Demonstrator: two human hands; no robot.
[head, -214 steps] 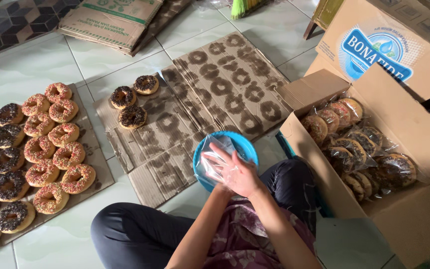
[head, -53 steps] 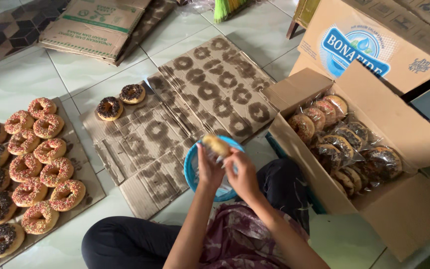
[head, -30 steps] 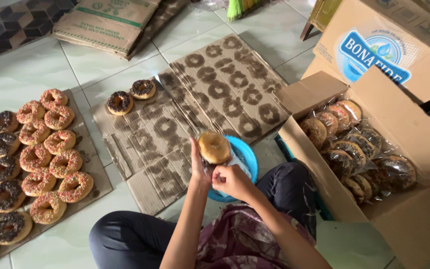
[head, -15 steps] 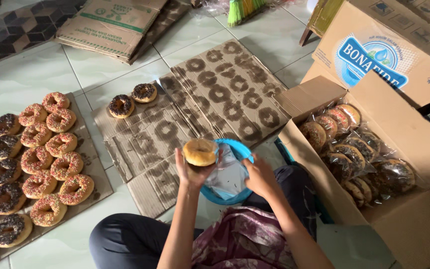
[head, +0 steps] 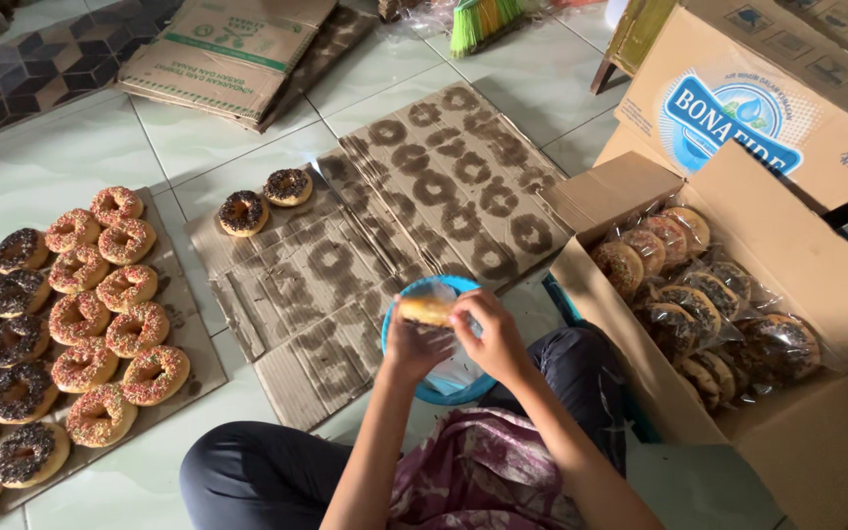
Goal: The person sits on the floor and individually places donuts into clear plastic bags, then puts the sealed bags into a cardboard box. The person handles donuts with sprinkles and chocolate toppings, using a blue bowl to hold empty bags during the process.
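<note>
1. Doughnut (head: 426,310), plain side up, is held at lower centre of the frame above a blue bowl (head: 397,325).
2. Left hand (head: 412,345) fingers are clasped on it; right hand (head: 491,339) pinches a clear plastic bag (head: 458,371).
3. Judged step: bagging; next, the bag mouth must be opened.

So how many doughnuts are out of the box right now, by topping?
Sprinkle doughnuts: 10
Chocolate doughnuts: 12, two of them on the middle cardboard, and some are cut by the picture's edge
Doughnut held between the left hand and right hand, topping hidden: 1
Total: 23
</note>
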